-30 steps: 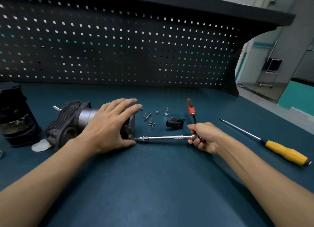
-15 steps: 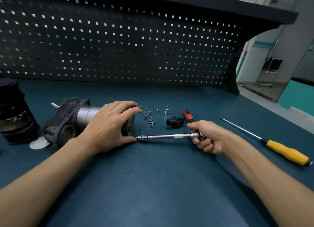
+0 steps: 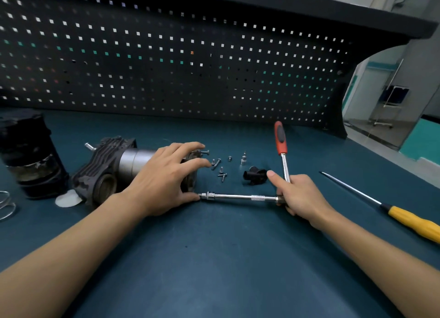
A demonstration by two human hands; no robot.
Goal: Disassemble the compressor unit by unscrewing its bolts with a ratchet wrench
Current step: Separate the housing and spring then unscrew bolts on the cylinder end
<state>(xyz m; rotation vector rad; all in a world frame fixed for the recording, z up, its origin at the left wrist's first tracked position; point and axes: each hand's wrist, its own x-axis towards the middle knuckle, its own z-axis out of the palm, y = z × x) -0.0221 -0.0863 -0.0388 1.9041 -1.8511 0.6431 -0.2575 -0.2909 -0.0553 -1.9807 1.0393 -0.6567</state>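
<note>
Starting at your far left, a dark ribbed canister [image 3: 28, 155] stands on the blue bench mat [image 3: 214, 258]; beside it the compressor unit [image 3: 112, 172] lies on its side. It has a finned cast body and a smooth grey cylinder, looks heavy and stiff, and could roll; your left hand [image 3: 164, 182] lies over its right end, fingers spread and fairly straight, pressing down, which seems the right place to steady it; loose bolts [image 3: 220, 168] lie scattered just beyond your fingertips; the polished extension bar [image 3: 235, 196] runs from the unit's end face to the ratchet wrench [image 3: 280, 139]; your right hand [image 3: 300, 196] is clamped round its head, thumb up the steel shank, red rubbery grip pointing away — chrome may slip, so pull on the grip; a yellow-handled screwdriver [image 3: 414, 222] lies far right.
</note>
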